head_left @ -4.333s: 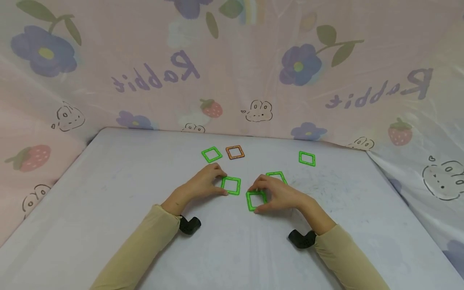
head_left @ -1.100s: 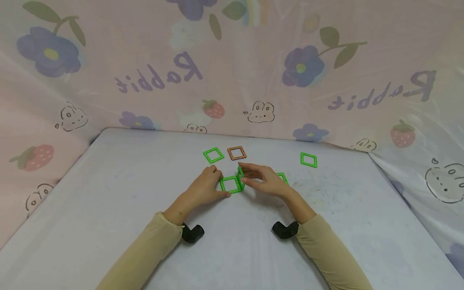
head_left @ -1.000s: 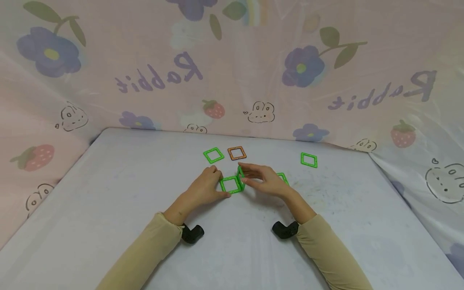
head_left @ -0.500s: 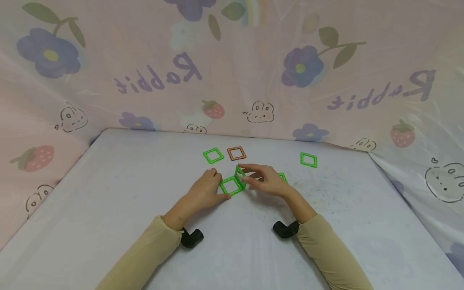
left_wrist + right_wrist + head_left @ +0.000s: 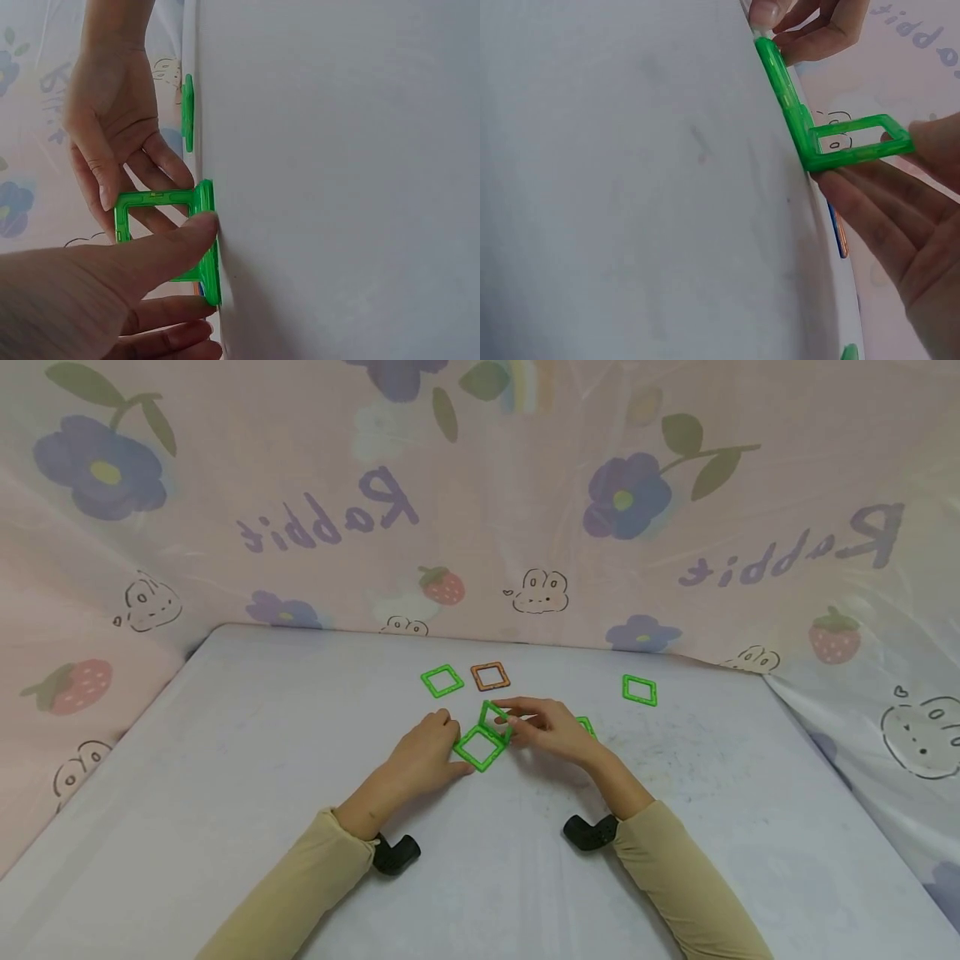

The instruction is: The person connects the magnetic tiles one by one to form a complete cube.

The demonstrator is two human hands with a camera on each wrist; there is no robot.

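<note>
A square green magnetic tile, an open frame, lies flat on the white table. My left hand pinches its left corner between thumb and fingers. A second green tile stands up along the flat one's far right edge, the two forming an L. My right hand holds the standing tile, thumb on one side and fingers behind it. In the right wrist view the flat tile appears edge-on and meets the raised tile at the corner. The left thumb covers part of both tiles in the left wrist view.
Farther back lie a green tile and an orange tile, side by side. Another green tile lies toward the right. One more green tile is partly hidden behind the right hand. Printed cloth hangs behind the table.
The right hand has brought its tile from the table up against the left hand's tile, standing it upright. Over the last second the joined pair has turned, its near right corner swinging toward me.
</note>
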